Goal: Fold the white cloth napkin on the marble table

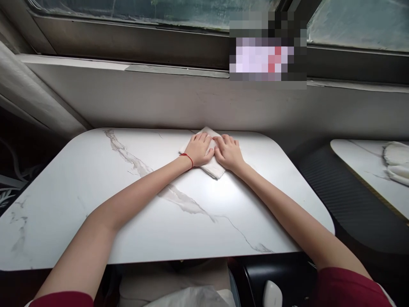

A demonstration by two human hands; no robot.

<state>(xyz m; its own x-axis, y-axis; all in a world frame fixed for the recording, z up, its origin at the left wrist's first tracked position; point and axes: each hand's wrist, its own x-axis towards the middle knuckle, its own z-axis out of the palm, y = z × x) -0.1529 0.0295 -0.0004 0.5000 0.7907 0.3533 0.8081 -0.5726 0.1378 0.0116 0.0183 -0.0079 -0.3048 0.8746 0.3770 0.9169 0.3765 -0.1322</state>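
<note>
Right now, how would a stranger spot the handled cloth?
Below the window, find the central marbled table. Near its far edge lies the flat white cloth, under the left hand and right hand, unlike the bunched cloth on the neighbouring table.

Cloth (211,169) lies on your table (143,243) near its far edge, your left hand (198,149) and right hand (229,152) side by side on it, wall panel (172,98) just behind, window (143,13) above that, second table (361,157) off to your right with another cloth (398,160) on top.
</note>
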